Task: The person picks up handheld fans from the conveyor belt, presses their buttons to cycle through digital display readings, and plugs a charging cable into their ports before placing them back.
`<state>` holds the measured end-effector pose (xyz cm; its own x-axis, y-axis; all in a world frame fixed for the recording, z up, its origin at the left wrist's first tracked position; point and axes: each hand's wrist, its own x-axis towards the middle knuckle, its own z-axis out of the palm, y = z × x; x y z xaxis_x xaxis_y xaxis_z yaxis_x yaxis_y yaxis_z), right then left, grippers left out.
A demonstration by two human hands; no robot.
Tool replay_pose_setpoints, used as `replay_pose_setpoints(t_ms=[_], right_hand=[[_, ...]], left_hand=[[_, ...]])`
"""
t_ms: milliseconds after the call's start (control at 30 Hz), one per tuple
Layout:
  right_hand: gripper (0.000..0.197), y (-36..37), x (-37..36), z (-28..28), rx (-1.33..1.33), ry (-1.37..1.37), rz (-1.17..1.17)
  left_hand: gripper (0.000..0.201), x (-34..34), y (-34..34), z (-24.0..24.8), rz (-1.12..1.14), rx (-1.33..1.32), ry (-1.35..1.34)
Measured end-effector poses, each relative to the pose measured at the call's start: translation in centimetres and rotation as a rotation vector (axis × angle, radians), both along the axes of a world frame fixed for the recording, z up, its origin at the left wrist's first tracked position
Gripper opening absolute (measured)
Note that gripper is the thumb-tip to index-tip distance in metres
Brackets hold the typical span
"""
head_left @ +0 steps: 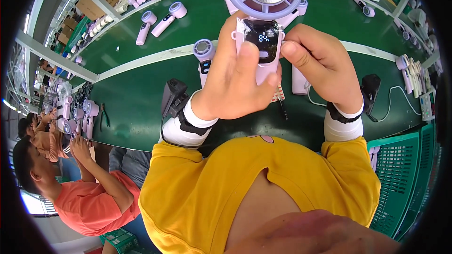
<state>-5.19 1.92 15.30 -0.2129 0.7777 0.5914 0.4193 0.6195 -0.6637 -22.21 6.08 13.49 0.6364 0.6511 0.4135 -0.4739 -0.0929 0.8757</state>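
The lilac handheld fan up in front of the wearer looks fully put together, judging by its round head, closed handle and lit display, so I take this as a late stage of work on this one piece. It is off the tabletop, in the wearer's grasp. A glossy clear edge at its front may be film, though I can't tell whether it is going on or coming off. More fans lie around it: a second fan with a lit screen just to its left, and a pair of fans farther left; what each has had done, I can't judge. The left hand is wrapped round the held fan's handle, thumb on the front by the button. The right hand brings thumb and forefinger close together at the fan's right edge; whether they pinch anything is hidden from me.
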Motion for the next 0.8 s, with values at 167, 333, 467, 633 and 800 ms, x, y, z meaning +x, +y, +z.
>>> replay_pose_setpoints(t_ms=[167,333,467,633,800], right_hand=[[0.021,-0.4,0.0,0.2,-0.125,-0.012,-0.019],[0.02,-0.4,-0.3,0.3,-0.077,-0.023,-0.073],[0.02,-1.1,1.8,1.3,0.189,0.289,-0.224],[0.022,-1.4,2.9,0.9,0.255,0.552,-0.298],[0.024,-0.9,2.4,1.2,0.263,0.613,-0.375]], left_hand=[[0.035,0.2,-0.1,-0.2,0.094,0.07,0.014],[0.037,-1.2,1.2,0.3,0.063,0.07,-0.116],[0.045,-5.0,-0.9,2.1,-0.013,0.126,-0.403],[0.036,-7.7,-3.7,3.4,0.132,0.533,-0.191],[0.021,-8.1,-4.6,7.0,0.422,0.966,0.282]])
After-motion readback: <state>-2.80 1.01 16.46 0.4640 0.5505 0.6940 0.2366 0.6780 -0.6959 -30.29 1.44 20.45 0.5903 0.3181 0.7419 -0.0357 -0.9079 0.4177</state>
